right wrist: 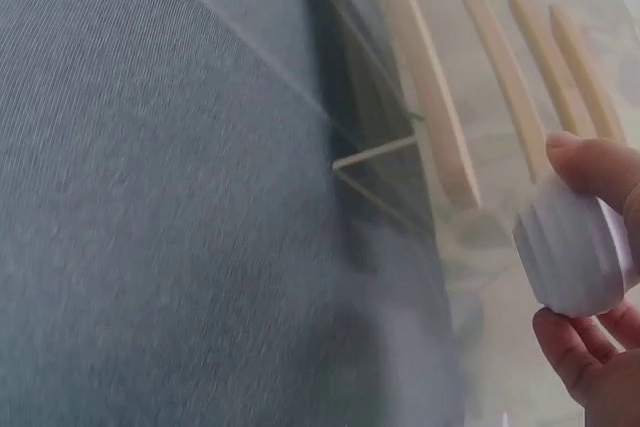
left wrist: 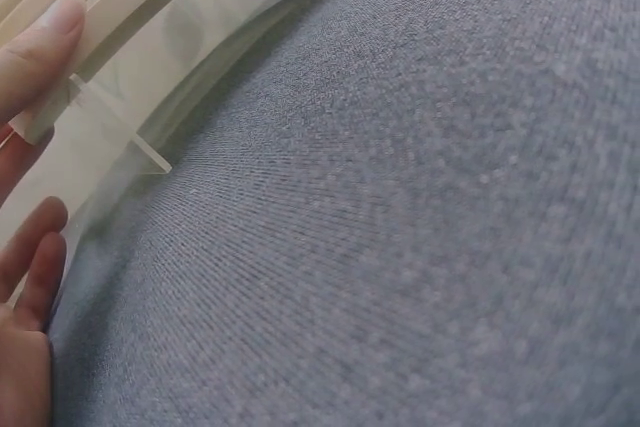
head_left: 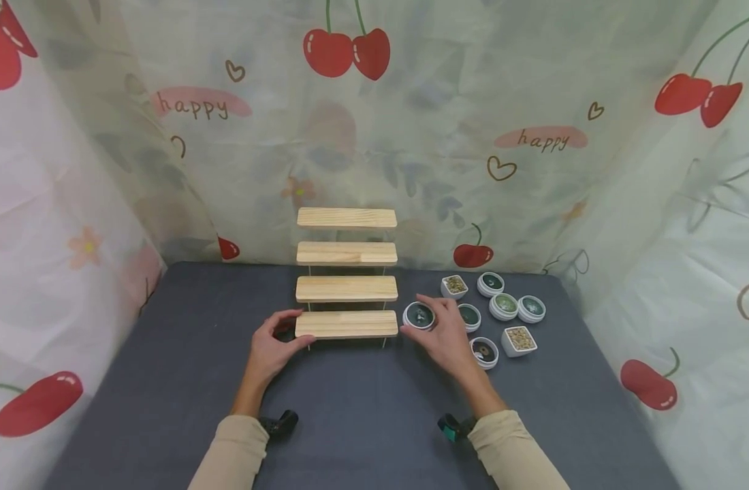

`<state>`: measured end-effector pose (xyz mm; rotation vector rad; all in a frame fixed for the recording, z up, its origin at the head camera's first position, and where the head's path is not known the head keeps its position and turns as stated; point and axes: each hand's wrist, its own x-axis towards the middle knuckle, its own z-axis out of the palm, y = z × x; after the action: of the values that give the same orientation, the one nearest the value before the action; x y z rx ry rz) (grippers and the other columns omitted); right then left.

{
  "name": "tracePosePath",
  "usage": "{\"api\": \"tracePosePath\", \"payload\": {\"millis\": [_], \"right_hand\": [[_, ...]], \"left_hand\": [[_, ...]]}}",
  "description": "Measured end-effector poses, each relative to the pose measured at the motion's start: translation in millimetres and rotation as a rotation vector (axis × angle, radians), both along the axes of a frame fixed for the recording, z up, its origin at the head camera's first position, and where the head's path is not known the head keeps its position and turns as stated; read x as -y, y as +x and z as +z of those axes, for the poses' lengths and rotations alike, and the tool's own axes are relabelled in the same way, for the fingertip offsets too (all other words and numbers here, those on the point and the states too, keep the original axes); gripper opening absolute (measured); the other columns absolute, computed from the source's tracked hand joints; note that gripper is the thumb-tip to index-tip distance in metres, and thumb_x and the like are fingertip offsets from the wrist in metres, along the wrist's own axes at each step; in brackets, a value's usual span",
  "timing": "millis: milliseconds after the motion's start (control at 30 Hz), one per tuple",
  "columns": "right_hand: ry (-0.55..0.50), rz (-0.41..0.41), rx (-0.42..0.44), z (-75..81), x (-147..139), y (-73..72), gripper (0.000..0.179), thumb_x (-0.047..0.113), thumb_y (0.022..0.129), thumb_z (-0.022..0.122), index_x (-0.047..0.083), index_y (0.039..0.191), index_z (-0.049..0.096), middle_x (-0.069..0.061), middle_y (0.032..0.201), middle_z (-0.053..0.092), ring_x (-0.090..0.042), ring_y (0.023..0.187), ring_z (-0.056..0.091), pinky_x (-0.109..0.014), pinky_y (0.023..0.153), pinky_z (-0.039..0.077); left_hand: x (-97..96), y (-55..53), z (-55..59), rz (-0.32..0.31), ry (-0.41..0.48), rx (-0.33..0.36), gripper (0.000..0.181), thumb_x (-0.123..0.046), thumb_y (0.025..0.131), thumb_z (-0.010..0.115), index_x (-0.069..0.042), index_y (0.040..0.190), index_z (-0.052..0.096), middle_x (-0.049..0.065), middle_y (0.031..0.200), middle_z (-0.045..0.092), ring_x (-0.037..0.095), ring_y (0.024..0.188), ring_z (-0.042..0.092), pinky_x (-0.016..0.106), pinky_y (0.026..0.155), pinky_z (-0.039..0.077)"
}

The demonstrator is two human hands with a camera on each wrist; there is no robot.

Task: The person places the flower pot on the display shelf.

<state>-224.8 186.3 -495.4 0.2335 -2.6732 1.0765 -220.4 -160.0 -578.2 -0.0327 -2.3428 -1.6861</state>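
Clamping one lifted pot point(head_left: 419, 316) near frame centre is the right grip point(head_left: 443, 338); the left grip point(head_left: 273, 348) pinches the lowest shelf point(head_left: 346, 325); seven other pots point(head_left: 504, 306), right of centre, apparently await lifting.

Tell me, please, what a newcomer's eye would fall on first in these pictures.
Probably the four-shelf wooden rack on the dark table, its lowest shelf pinched by the left hand. Just right of it, the right hand holds a round white pot. Big red cherries dot the cloth behind.
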Motion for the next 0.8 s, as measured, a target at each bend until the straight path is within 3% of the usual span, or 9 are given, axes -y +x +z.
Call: {"api": "tracePosePath", "payload": {"millis": [167,333,500,800], "right_hand": [[-0.089,0.002,-0.007,5.8,12.4,-1.1,0.074,0.028,0.07,0.094,0.003,0.132,0.062,-0.016,0.123,0.062,-0.032,0.111,0.059,-0.046,0.096,0.046],[-0.134,0.023,0.009,9.9,26.3,0.1,0.069,0.028,0.072,0.094,0.006,0.129,0.063,-0.013,0.121,0.062,-0.027,0.109,0.059,-0.042,0.094,0.047],[-0.163,0.091,0.004,12.8,43.3,2.5,0.066,0.026,0.073,0.093,0.009,0.129,0.065,-0.012,0.122,0.057,-0.023,0.109,0.059,-0.039,0.094,0.052],[-0.192,0.245,0.028,11.8,78.8,3.6,0.064,0.027,0.077,0.091,0.017,0.134,0.064,-0.008,0.115,0.051,-0.014,0.096,0.055,-0.027,0.08,0.055]], "left_hand": [[0.0,1.3,1.0,0.016,-0.008,0.0,0.061,-0.036,0.069,0.095,-0.025,0.124,0.07,0.001,0.126,0.07,0.016,0.117,0.053,0.041,0.105,0.038],[-1.0,2.4,2.1,0.025,-0.021,0.028,0.063,-0.038,0.069,0.095,-0.025,0.125,0.07,0.004,0.129,0.065,0.021,0.126,0.048,0.05,0.114,0.031],[-2.0,3.2,1.7,0.035,-0.038,0.045,0.063,-0.04,0.069,0.095,-0.025,0.126,0.07,0.005,0.131,0.06,0.025,0.13,0.046,0.054,0.116,0.028],[1.0,0.2,2.8,0.036,-0.08,0.02,0.061,-0.039,0.069,0.095,-0.025,0.123,0.071,0.005,0.127,0.063,0.023,0.123,0.049,0.05,0.111,0.033]]}}
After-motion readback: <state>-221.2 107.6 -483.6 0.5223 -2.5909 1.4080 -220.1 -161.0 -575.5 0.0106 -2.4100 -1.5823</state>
